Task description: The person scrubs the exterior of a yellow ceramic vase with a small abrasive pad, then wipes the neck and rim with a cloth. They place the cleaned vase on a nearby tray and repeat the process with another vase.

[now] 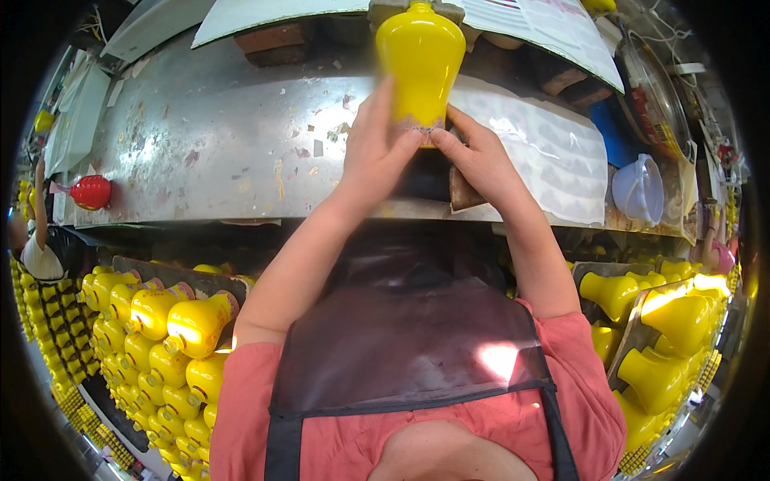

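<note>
A glossy yellow vase-shaped bottle (420, 64) lies with its neck pointing away from me and its wide base toward me. Its neck end is at a grey block (451, 11). My left hand (373, 148) wraps the bottle's left side near the base, its fingers slightly blurred. On the other side, my right hand (480, 156) grips the base, with most of its fingers hidden behind. Both thumbs press on a pinkish-grey patterned band (417, 128) around the base. Beneath the right hand is a brown block (463, 191).
A worn metal table (233, 152) spans the front. On it are a red squat container (91, 192) at left, a white patterned sheet (553, 160) and a pale bucket (638, 191) at right. Yellow bottles (196, 325) are stacked at my left, and more bottles (682, 321) at my right.
</note>
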A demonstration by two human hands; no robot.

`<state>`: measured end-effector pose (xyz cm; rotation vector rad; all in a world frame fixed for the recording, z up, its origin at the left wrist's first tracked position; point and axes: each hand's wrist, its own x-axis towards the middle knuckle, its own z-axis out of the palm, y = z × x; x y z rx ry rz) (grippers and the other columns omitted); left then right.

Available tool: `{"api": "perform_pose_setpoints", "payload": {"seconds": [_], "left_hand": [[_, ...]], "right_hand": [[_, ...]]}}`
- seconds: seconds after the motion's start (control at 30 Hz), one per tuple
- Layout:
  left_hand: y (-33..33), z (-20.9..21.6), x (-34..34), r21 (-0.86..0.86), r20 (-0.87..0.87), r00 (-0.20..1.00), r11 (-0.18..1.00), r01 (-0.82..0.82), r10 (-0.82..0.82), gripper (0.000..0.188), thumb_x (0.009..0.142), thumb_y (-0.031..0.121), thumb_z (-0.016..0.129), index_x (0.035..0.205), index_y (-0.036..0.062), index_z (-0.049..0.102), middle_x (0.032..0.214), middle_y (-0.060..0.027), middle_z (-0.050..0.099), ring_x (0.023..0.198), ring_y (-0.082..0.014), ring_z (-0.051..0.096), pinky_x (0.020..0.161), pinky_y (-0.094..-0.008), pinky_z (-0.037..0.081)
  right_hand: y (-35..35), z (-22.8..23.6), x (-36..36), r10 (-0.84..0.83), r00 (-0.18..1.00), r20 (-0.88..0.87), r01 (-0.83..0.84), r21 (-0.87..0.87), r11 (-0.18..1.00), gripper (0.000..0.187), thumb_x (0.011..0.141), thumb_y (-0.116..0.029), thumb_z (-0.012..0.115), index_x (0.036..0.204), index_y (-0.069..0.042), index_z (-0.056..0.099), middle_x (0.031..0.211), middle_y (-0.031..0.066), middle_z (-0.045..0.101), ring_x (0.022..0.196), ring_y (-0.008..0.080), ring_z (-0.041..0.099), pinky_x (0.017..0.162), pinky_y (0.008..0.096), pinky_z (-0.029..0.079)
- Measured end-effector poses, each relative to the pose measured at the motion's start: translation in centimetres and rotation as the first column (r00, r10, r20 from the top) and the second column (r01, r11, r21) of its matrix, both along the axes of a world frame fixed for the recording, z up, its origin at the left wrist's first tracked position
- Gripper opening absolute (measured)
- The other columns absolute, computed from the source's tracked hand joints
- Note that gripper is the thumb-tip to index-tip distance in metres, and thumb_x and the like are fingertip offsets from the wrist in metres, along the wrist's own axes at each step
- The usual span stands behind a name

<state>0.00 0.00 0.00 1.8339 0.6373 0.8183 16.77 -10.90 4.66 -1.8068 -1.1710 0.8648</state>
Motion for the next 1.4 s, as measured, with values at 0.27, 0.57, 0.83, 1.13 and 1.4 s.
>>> {"api": "perform_pose_setpoints", "payload": {"seconds": [0.27,0.57,0.83,1.13,1.4], "left_hand": [[-0.8,1.2,0.1,-0.038,0.024,0.999,0.999,-0.023,0.024,0.087,0.086,0.024,0.076,0.158,0.0018,0.033,0.149,-0.0259,0.047,0.135,-0.0421,0.051,0.113,-0.0474,0.042],[-1.0,0.9,0.8,-0.038,0.012,0.997,0.996,-0.078,0.079,0.098,0.078,0.023,0.08,0.16,0.0045,0.029,0.148,-0.0229,0.048,0.136,-0.0403,0.049,0.112,-0.0479,0.042],[-1.0,0.6,0.7,0.051,0.01,0.994,0.993,-0.105,0.105,0.093,0.076,0.023,0.082,0.155,0.0045,0.035,0.141,-0.0226,0.052,0.129,-0.0417,0.053,0.11,-0.0498,0.043],[-0.8,0.8,-0.1,0.066,0.024,0.996,0.994,-0.084,0.082,0.092,0.075,0.024,0.086,0.153,0.0061,0.04,0.139,-0.0207,0.055,0.129,-0.0406,0.054,0.108,-0.0483,0.044],[-0.6,0.8,-0.4,0.084,0.029,0.997,0.994,-0.068,0.066,0.088,0.076,0.024,0.086,0.151,0.0068,0.045,0.14,-0.0204,0.055,0.128,-0.0396,0.055,0.106,-0.047,0.046]], "right_hand": [[-0.3,-0.1,-0.3,0.007,1.0,-0.004,-0.007,0.06,0.998,0.057,0.1,-0.038,0.064,0.148,-0.008,0.055,0.117,0.0166,0.073,0.102,0.0213,0.068,0.093,0.0344,0.053],[-0.6,3.7,2.7,-0.096,0.931,-0.351,0.154,0.142,0.978,0.024,0.091,-0.007,0.066,0.115,-0.002,0.067,0.104,0.0039,0.069,0.087,0.0132,0.064,0.08,0.0302,0.053],[1.9,7.1,0.3,0.05,0.68,0.731,-0.343,0.257,0.904,0.03,0.085,-0.002,0.075,0.114,-0.007,0.065,0.097,0.0148,0.07,0.084,0.0357,0.069,0.074,0.0397,0.056],[2.6,8.4,-0.8,0.122,0.491,0.862,-0.474,0.146,0.868,0.02,0.079,-0.011,0.074,0.097,-0.01,0.064,0.082,0.0092,0.06,0.073,0.0291,0.065,0.065,0.0404,0.054],[0.4,5.6,0.1,0.095,0.662,0.743,-0.426,0.269,0.864,0.031,0.083,-0.004,0.081,0.112,-0.008,0.071,0.095,0.0106,0.073,0.081,0.0306,0.071,0.07,0.0373,0.056]]}}
